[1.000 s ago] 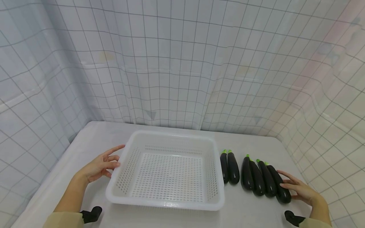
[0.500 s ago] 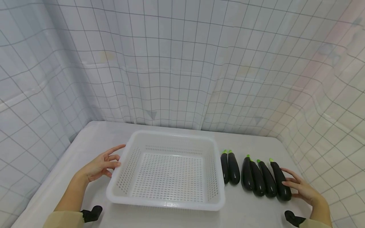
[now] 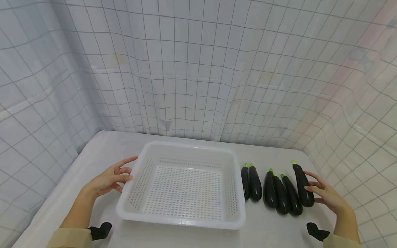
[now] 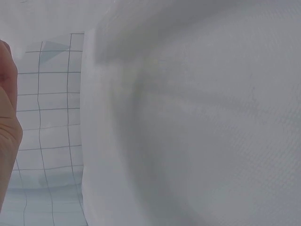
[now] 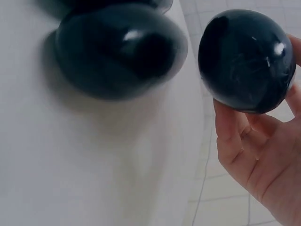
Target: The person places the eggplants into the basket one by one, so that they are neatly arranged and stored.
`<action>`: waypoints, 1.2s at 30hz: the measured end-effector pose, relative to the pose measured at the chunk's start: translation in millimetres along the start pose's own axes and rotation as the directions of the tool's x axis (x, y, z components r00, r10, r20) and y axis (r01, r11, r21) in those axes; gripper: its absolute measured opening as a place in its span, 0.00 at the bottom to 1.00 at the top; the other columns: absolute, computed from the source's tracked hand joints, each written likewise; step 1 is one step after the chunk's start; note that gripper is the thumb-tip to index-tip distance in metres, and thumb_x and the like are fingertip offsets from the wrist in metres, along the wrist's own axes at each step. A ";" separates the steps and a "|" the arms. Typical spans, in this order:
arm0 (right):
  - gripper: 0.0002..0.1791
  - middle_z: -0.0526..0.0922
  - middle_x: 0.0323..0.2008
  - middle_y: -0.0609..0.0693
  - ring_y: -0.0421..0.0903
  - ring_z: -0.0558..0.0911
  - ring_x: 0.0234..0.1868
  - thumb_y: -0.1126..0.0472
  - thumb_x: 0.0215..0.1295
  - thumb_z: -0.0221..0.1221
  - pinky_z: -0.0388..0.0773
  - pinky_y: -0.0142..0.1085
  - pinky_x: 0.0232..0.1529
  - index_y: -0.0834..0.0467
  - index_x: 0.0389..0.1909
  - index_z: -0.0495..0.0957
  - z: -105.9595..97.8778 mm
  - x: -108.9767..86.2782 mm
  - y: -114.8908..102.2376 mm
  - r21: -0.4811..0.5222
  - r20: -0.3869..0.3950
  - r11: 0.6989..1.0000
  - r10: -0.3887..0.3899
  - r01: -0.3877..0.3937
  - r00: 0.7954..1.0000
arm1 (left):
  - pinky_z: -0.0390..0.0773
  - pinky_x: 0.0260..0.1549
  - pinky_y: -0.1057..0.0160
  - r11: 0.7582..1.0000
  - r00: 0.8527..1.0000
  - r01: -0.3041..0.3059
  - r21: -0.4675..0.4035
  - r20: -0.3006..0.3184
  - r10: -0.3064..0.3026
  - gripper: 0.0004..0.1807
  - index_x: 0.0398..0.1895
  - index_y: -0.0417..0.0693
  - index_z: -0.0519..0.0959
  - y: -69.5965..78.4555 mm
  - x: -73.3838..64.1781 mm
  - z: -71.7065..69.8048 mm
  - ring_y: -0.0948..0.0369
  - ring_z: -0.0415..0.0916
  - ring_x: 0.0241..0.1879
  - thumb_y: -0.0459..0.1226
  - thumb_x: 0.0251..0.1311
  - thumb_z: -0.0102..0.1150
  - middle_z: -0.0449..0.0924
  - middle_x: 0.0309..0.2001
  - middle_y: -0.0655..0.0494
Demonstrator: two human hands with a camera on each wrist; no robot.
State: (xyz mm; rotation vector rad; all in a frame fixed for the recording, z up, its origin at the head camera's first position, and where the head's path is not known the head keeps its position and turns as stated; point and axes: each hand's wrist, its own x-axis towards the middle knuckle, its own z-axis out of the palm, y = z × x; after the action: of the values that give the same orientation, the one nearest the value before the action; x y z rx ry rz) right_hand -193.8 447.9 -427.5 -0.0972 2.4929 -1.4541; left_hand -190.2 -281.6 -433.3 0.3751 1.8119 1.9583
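Observation:
A dark purple eggplant (image 3: 302,186) with a green stem is gripped in my right hand (image 3: 325,197), thumb on one side and fingers on the other. In the right wrist view this eggplant (image 5: 247,61) appears end-on, raised off the white surface, with the hand (image 5: 268,155) around it. My left hand (image 3: 107,181) touches the left rim of a white perforated plastic basket (image 3: 181,222), its fingers loosely spread. Only a sliver of the left hand (image 4: 8,108) shows in the left wrist view.
Three eggplants (image 3: 280,196) lie side by side left of the held one. Two more eggplants (image 3: 255,184) lie against the basket's right side. Grid-patterned white curtains (image 3: 192,86) enclose the table (image 3: 121,137) at the back and both sides.
My right hand has lifted the rightmost eggplant, drawing it away from the row and slightly farther from me. The left hand and basket stay put.

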 end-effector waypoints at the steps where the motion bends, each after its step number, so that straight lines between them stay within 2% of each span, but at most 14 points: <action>1: 0.34 0.68 0.46 0.39 0.29 0.72 0.43 0.59 0.68 0.49 0.75 0.51 0.41 0.48 0.71 0.45 1.1 0.9 -3.0 0.002 -0.003 1.000 -0.013 0.013 1.000 | 0.81 0.29 0.51 1.000 1.000 0.001 0.000 0.000 -0.001 0.38 0.71 0.51 0.45 0.3 0.1 0.2 0.57 0.80 0.36 0.26 0.61 0.49 0.76 0.37 0.57; 7: 0.34 0.70 0.46 0.39 0.28 0.72 0.44 0.59 0.68 0.49 0.75 0.49 0.41 0.49 0.71 0.45 9.0 5.8 -21.4 0.002 -0.003 0.997 -0.079 0.079 0.997 | 0.81 0.29 0.51 1.000 1.000 0.004 0.004 -0.001 -0.004 0.38 0.71 0.51 0.45 1.3 0.2 0.0 0.57 0.80 0.36 0.26 0.61 0.49 0.76 0.37 0.57; 11: 0.34 0.69 0.47 0.41 0.30 0.74 0.44 0.58 0.68 0.49 0.75 0.47 0.42 0.48 0.71 0.46 15.4 9.7 -33.3 0.006 -0.011 0.996 -0.088 0.089 0.996 | 0.81 0.29 0.52 1.000 1.000 0.001 -0.004 0.006 -0.001 0.37 0.71 0.53 0.46 1.7 0.0 -0.8 0.58 0.80 0.36 0.26 0.61 0.48 0.76 0.37 0.57; 16: 0.33 0.70 0.47 0.39 0.33 0.76 0.43 0.58 0.68 0.50 0.76 0.42 0.40 0.47 0.70 0.48 25.4 16.1 -48.8 0.041 -0.021 0.994 -0.102 0.103 0.995 | 0.81 0.29 0.51 1.000 1.000 0.002 -0.004 0.011 -0.002 0.37 0.71 0.53 0.46 1.7 -0.1 -1.0 0.57 0.80 0.36 0.26 0.61 0.48 0.76 0.36 0.57; 20: 0.33 0.69 0.48 0.39 0.33 0.75 0.44 0.59 0.68 0.51 0.76 0.42 0.40 0.47 0.70 0.48 35.3 19.4 -63.3 0.070 -0.011 0.988 -0.137 0.137 0.991 | 0.82 0.28 0.52 1.000 1.000 0.010 0.017 -0.009 -0.010 0.38 0.71 0.50 0.45 2.2 0.1 0.1 0.57 0.80 0.35 0.27 0.61 0.49 0.75 0.36 0.57; 23: 0.33 0.68 0.49 0.41 0.33 0.74 0.45 0.60 0.68 0.51 0.75 0.42 0.40 0.47 0.70 0.49 44.0 20.8 -75.2 0.083 -0.006 0.986 -0.144 0.144 0.990 | 0.82 0.27 0.53 1.000 1.000 0.018 0.023 -0.019 -0.018 0.38 0.71 0.50 0.45 3.4 0.6 1.1 0.58 0.80 0.34 0.27 0.60 0.50 0.75 0.35 0.57; 29: 0.34 0.68 0.49 0.49 0.37 0.75 0.42 0.58 0.66 0.53 0.73 0.43 0.40 0.48 0.69 0.50 64.0 23.7 -100.4 0.104 -0.004 0.989 -0.108 0.108 0.994 | 0.82 0.27 0.53 0.999 0.999 0.033 0.028 -0.020 -0.033 0.38 0.71 0.49 0.45 6.3 1.1 2.0 0.58 0.80 0.33 0.27 0.60 0.50 0.75 0.35 0.57; 36: 0.36 0.66 0.53 0.61 0.42 0.78 0.39 0.57 0.64 0.56 0.79 0.43 0.36 0.50 0.69 0.50 93.6 28.3 -128.5 0.140 0.022 0.984 -0.115 0.110 0.993 | 0.82 0.28 0.53 0.998 0.998 0.048 0.027 -0.032 -0.047 0.38 0.71 0.50 0.46 6.6 -0.1 1.4 0.58 0.80 0.34 0.28 0.60 0.51 0.76 0.35 0.57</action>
State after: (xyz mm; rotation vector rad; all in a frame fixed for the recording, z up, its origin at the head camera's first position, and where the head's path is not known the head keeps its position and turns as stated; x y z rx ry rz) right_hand -206.6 299.3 -365.5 -0.2358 2.3887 -1.6533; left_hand -190.3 -280.7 -426.6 0.3087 1.8524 1.9192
